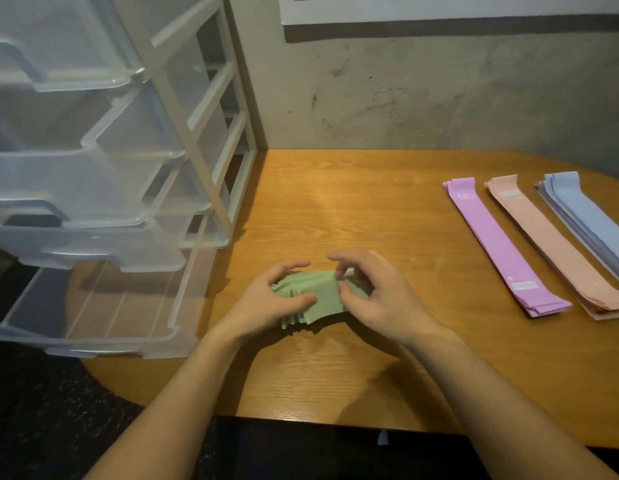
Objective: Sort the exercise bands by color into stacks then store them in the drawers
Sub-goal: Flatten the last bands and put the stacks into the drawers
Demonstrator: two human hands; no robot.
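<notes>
The only writing that can be read is a white "10" near the far end of the purple stack (502, 244); a pale label patch shows near its close end, and a similar patch on the far end of the peach stack (557, 247) is too blurred to read. These two stacks lie side by side on the right of the wooden table (387, 202), with the blue stack (592, 223) just beside the peach one, running off the right edge of the view. The green bands (318, 294) sit as a folded bundle near the middle of the table, well apart from the other three stacks, their layered edges fanned at the left. The left hand (270, 306) grips the bundle's left end, thumb on top and fingers curled over the far side. The right hand (374, 296) pinches the bundle's right part with curled fingers and hides that end. At the left stands a clear plastic drawer unit (204, 157) in a white frame; its bottom drawer (93, 306) is pulled out over the table's left edge, close to the green bundle. A grey wall (439, 98) rises behind the table.
</notes>
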